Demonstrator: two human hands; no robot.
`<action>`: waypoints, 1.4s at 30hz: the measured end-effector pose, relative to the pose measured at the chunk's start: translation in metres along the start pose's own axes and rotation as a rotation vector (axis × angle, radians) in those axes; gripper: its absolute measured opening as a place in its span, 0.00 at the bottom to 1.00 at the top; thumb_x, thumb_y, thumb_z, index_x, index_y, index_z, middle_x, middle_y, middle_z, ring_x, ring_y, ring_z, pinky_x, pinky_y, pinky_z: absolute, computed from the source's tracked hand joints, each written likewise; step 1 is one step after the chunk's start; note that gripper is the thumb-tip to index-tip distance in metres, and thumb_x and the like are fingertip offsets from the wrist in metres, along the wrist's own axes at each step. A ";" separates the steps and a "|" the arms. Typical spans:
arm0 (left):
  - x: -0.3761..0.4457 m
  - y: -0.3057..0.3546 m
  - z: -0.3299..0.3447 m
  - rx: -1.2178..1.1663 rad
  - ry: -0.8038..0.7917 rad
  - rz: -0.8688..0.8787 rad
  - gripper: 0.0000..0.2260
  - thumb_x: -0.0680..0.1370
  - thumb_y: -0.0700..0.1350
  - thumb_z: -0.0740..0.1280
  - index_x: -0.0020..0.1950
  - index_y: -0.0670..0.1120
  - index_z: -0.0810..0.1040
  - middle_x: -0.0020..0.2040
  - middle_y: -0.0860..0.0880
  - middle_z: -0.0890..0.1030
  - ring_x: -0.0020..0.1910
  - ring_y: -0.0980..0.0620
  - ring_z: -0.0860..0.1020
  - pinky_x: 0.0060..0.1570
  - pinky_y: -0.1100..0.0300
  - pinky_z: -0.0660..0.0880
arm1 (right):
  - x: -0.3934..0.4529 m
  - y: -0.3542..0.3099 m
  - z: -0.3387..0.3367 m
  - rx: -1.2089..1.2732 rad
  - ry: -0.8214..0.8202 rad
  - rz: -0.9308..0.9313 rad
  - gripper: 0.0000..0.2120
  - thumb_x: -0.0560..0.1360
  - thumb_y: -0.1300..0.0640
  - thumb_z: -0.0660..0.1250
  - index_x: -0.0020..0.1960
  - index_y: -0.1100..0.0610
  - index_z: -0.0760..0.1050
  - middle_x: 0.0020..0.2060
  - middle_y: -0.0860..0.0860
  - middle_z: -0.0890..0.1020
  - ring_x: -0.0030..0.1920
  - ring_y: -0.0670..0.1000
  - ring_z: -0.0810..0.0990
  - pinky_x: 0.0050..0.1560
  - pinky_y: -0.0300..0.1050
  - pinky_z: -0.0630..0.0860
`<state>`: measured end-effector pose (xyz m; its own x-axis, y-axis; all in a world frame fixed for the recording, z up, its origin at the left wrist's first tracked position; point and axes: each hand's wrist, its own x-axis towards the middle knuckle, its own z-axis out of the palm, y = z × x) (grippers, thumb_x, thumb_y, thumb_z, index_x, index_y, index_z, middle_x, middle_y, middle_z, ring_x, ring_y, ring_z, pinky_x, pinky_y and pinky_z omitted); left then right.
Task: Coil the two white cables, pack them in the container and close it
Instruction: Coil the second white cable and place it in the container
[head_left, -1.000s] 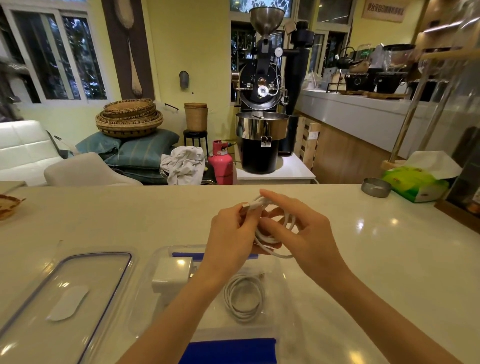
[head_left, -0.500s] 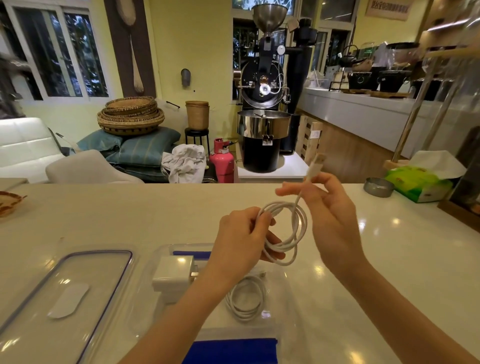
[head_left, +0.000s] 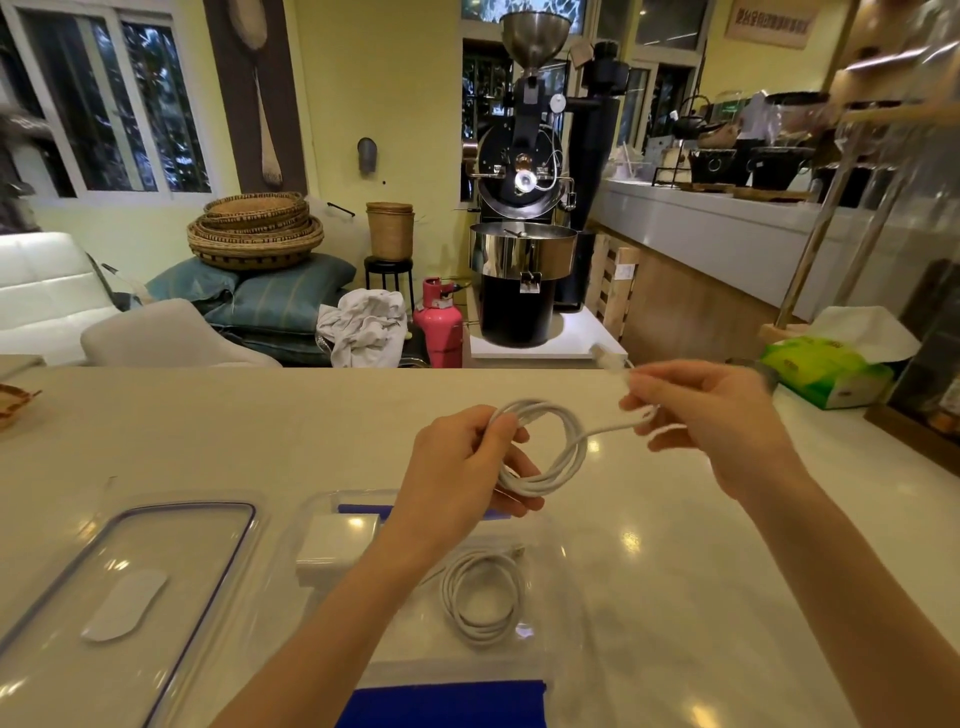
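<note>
My left hand (head_left: 460, 462) grips a coiled white cable (head_left: 558, 457) above the far edge of the clear container (head_left: 558, 525). My right hand (head_left: 714, 410) pinches that cable's free end near its plug (head_left: 605, 356), drawn out to the right of the coil. A second coiled white cable (head_left: 483, 597) lies inside the container beside a white charger block (head_left: 337, 543). The container's clear lid (head_left: 130, 587) with a dark rim lies flat on the counter to its left.
A green tissue box (head_left: 826, 371) and a small metal dish sit at the counter's right. A woven dish (head_left: 13, 402) is at the far left edge. Blue latches (head_left: 441, 704) show at the container's near and far ends.
My right hand has moved right and away from the coil, pulling the cable's plug end out of it. My left hand keeps the coil in place.
</note>
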<state>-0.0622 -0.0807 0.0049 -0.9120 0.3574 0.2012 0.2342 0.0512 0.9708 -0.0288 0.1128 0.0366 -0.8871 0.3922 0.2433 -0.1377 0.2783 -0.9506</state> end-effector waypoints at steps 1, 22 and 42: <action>0.000 0.000 0.000 0.008 -0.004 0.003 0.11 0.79 0.44 0.59 0.41 0.42 0.77 0.27 0.48 0.81 0.27 0.47 0.82 0.28 0.56 0.80 | 0.001 0.003 0.001 -0.117 -0.089 0.032 0.04 0.72 0.61 0.68 0.43 0.58 0.82 0.27 0.49 0.83 0.24 0.45 0.78 0.23 0.35 0.75; 0.000 0.005 0.000 -0.062 -0.188 -0.177 0.12 0.78 0.44 0.60 0.44 0.38 0.79 0.27 0.46 0.81 0.24 0.48 0.81 0.23 0.63 0.77 | 0.006 0.022 0.022 0.066 -0.444 0.043 0.07 0.72 0.65 0.65 0.43 0.58 0.81 0.32 0.55 0.83 0.26 0.48 0.76 0.26 0.35 0.74; -0.002 -0.008 0.009 0.170 0.014 0.045 0.10 0.78 0.45 0.61 0.39 0.46 0.78 0.32 0.49 0.80 0.26 0.55 0.81 0.27 0.63 0.79 | -0.002 0.013 0.031 0.203 -0.353 0.211 0.08 0.75 0.64 0.62 0.48 0.56 0.79 0.38 0.50 0.86 0.40 0.48 0.84 0.45 0.42 0.79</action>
<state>-0.0587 -0.0732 -0.0041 -0.9035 0.3501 0.2473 0.3279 0.1929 0.9248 -0.0423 0.0888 0.0176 -0.9960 0.0895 -0.0070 0.0100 0.0331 -0.9994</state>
